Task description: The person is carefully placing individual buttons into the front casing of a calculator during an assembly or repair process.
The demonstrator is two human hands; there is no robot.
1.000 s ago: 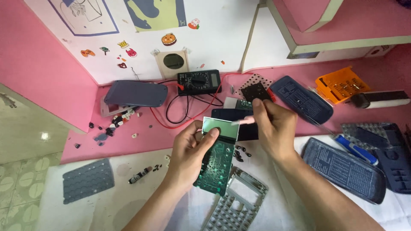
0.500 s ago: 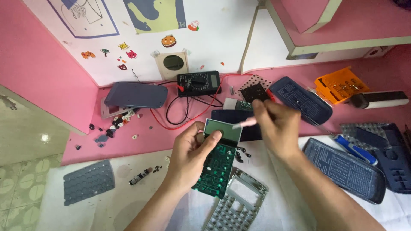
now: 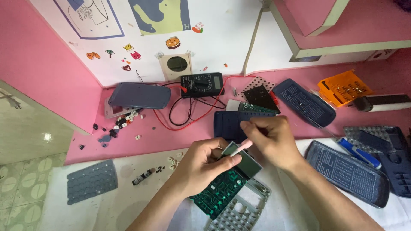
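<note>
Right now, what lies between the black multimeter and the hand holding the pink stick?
In the head view, a dark blue calculator cover lies between the multimeter and the right hand.

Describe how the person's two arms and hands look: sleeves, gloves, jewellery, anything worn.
Both forearms are bare as far as the frame shows; no sleeves are visible. The left hand and right hand wear no gloves. No rings, watch or bracelets show on the visible fingers and wrists. Fingernails are short and unpainted.

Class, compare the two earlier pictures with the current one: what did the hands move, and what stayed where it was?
The right hand drew the thin pink stick back across the grey display of the green circuit board, tip now near the left thumb. The left hand kept gripping the board above the grey plastic keypad frame. The black multimeter and scattered dark covers stayed put.
</note>
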